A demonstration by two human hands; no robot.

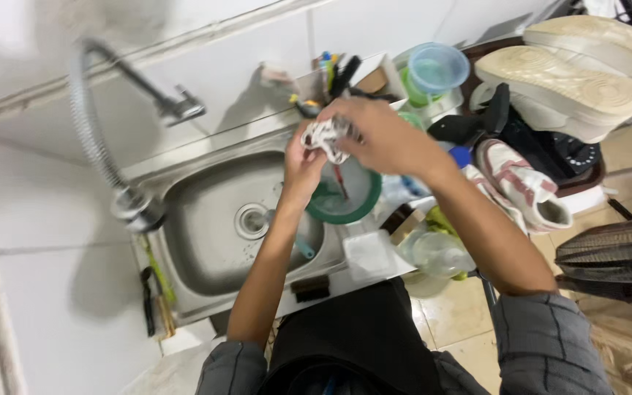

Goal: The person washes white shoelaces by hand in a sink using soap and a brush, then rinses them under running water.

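Both hands — left hand [303, 157] and right hand [378, 135] — are closed on a crumpled white patterned cloth [325, 137] held above the round green plastic basin [363, 206] beside the stainless steel sink [206, 241]; firm, even twisting over the basin seems advisable.

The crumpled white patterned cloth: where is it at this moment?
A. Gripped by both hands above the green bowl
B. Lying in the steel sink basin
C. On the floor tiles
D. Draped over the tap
A: both the left hand and right hand clutch the crumpled white patterned cloth over the green bowl, beside the steel sink.
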